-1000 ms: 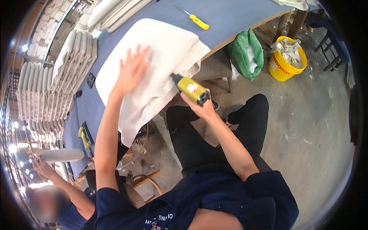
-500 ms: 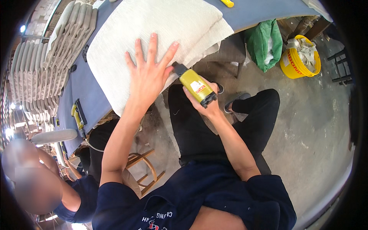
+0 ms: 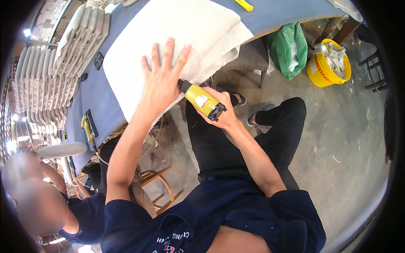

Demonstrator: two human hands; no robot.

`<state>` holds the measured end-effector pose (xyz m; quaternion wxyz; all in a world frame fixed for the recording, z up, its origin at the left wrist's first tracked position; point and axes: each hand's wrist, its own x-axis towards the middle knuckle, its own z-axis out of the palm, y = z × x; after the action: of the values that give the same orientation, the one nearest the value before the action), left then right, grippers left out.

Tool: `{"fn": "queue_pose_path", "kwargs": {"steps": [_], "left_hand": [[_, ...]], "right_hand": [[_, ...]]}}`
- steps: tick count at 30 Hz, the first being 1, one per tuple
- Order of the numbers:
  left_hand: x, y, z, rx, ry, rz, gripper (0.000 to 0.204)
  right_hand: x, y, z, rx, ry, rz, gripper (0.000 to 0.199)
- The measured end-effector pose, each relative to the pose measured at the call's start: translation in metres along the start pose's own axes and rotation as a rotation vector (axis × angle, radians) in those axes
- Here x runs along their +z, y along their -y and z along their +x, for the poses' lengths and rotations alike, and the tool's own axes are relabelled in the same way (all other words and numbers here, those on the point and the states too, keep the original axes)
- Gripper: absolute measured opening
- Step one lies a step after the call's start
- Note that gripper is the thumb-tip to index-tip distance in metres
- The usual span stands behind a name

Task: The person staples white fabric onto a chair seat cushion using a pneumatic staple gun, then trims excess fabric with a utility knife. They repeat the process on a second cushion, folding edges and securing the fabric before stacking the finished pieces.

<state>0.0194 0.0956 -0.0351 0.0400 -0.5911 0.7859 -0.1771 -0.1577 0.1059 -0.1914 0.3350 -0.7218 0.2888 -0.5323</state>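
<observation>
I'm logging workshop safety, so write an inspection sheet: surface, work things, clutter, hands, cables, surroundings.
Surface: blue table, partly covered by white cloth.
Work things: cloth overhanging the table edge; yellow power tool.
Clutter: yellow handle at top; second yellow tool at left.
Hands: left hand spread on cloth; right hand gripping power tool, its nose near the left.
Cables: pale hose by the second tool.
Surroundings: stacked grey cushions left; green bag, yellow bucket right.

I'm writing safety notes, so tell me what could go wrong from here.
1. The left hand lies spread on the pale fabric, looking very close to the nose of the yellow handheld tool; a slip by the right hand might hurt it.
2. The fabric overhangs the blue table, so a snag could perhaps drag it askew.
</observation>
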Motion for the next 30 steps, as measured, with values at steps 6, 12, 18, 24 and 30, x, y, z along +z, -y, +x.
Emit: {"fn": "queue_pose_path", "kwargs": {"steps": [6,12,18,24,30], "left_hand": [[-0.023,0.030,-0.035,-0.036,-0.101,-0.426,0.076],[-0.014,0.003,-0.079,-0.090,-0.313,-0.211,0.029],[-0.022,0.030,-0.081,0.015,-0.170,-0.575,0.016],[-0.006,0.105,0.006,-0.055,0.028,-0.822,0.030],[0.043,0.055,0.026,-0.243,-0.136,-0.108,0.053]], "right_hand": [[-0.026,0.031,0.021,0.252,-0.057,0.242,0.032],[-0.027,0.014,0.022,0.275,-0.103,0.144,0.028],[-0.017,0.005,0.008,0.418,-0.114,0.142,0.026],[0.000,0.004,0.006,0.399,-0.172,0.205,0.024],[-0.010,0.011,0.016,0.317,-0.246,0.240,0.023]]}}
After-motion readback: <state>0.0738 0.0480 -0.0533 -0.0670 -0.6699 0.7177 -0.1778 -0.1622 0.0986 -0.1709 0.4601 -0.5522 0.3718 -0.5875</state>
